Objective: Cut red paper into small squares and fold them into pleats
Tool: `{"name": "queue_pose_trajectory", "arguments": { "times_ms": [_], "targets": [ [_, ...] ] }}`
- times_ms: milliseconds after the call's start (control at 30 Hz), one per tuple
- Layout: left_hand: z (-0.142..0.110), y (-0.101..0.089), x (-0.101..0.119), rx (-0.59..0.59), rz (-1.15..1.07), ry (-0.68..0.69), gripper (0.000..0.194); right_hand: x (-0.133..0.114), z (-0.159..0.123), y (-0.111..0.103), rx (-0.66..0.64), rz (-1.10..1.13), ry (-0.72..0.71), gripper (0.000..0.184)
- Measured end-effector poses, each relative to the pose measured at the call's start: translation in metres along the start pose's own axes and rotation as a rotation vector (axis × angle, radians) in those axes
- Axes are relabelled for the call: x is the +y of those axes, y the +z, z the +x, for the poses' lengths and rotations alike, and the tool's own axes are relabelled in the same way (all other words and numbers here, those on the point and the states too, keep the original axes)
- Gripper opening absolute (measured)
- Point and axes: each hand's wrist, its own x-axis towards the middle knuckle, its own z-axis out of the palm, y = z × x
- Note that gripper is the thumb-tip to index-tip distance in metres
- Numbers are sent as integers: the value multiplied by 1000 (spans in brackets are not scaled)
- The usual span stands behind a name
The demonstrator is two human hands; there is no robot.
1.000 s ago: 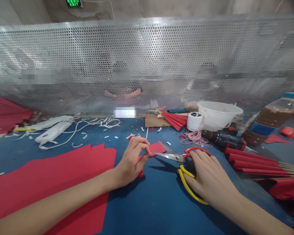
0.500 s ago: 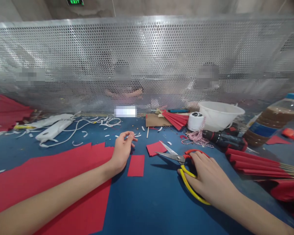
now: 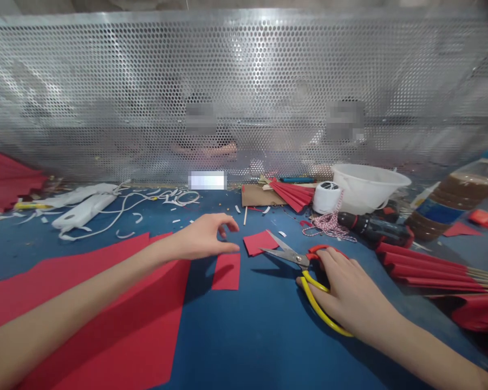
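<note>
Perforated metal screen runs across the back, with blurred people behind it, one person's forearms showing through the holes. Blue work table fills the lower view. Large red paper sheets lie on it at left, under the left forearm. Pleated red paper fans on sticks sit at right, another red fan at far left. Back right: plastic bottle of brown liquid, white plastic bowl, black-and-red cordless drill, white spool, red-and-white twine. Cardboard piece lies at back centre, white paper strips and scraps back left. Right hand is closed over the yellow handles of red-and-yellow scissors, blades slightly apart, tips just beside a red paper square. Left hand is open, fingers loosely curved, holding nothing, just above a small red paper rectangle and near the square; contact with the table can't be told.
</note>
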Motion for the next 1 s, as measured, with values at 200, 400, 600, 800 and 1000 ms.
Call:
{"name": "queue_pose_trajectory", "arguments": {
  "times_ms": [200,400,600,800,1000],
  "targets": [
    [-25,2,22,-159,181,12,47,1,5,-1,32,7,38,30],
    [-17,-1,20,-331,143,-132,44,29,22,-4,73,31,180,39],
    [-15,-1,14,-301,89,13,27,56,36,-1,79,-45,283,52],
    [-12,3,12,-306,-89,-2,26,64,40,1,59,-68,263,48],
    [-1,36,12,-52,-513,-103,38,78,43,-6,-2,-99,241,48]
  ]
}}
